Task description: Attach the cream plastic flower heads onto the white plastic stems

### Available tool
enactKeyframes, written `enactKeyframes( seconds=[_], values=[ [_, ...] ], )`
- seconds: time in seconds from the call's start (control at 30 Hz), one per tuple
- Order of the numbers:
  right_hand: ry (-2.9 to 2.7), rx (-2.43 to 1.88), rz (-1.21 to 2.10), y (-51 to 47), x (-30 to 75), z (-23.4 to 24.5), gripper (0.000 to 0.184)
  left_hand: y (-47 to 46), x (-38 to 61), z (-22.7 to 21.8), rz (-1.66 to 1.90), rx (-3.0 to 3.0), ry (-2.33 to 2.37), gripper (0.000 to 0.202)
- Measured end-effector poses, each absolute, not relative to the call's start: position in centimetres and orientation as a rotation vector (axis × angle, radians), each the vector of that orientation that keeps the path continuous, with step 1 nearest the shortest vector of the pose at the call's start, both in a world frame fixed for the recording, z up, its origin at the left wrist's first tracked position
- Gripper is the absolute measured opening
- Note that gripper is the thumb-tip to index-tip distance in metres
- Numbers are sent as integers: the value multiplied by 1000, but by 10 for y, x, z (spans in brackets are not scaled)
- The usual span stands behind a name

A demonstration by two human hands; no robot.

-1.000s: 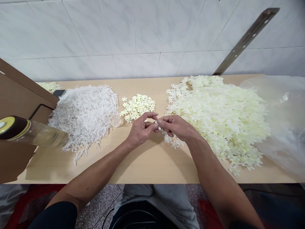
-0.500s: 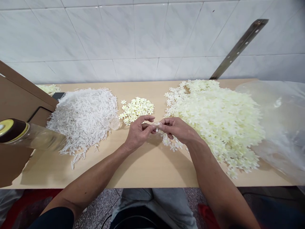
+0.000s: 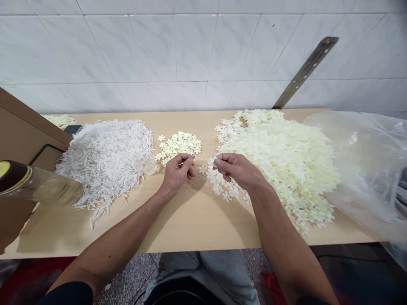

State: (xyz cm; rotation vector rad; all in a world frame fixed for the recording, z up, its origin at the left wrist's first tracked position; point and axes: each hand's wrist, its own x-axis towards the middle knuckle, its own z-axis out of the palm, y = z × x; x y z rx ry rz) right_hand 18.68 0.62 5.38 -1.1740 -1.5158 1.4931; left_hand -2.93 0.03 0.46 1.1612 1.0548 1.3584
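My left hand (image 3: 177, 173) hovers over the wooden table (image 3: 197, 220) just below a small pile of cream flowers (image 3: 178, 144), its fingers curled in a pinch on something too small to make out. My right hand (image 3: 235, 168) pinches a small cream flower (image 3: 212, 161) at the left edge of the big heap of cream flowers (image 3: 280, 156). One loose flower (image 3: 202, 170) lies on the table between the two hands. A heap of thin white stems (image 3: 110, 154) lies left of my left hand.
A clear bottle with a dark cap (image 3: 30, 186) lies at the left, beside a brown board (image 3: 22, 140). A large clear plastic bag (image 3: 369, 169) covers the table's right end. A metal strip (image 3: 303, 72) leans on the tiled wall behind.
The two hands were joined fingertip to fingertip and have drawn apart. A flower now lies on the table between them. The view has shifted slightly.
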Motion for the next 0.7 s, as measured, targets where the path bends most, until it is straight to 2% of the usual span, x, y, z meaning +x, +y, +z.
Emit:
enactKeyframes(
  seconds=[0.2,0.7],
  values=[
    [-1457,-1175,1456,3,181,53,51,1,-30,3,1350,1151,1055,32],
    [-1661,-1249,1279,-3,182,65,52,4,-33,-1,1297,1169,1069,34]
  ],
)
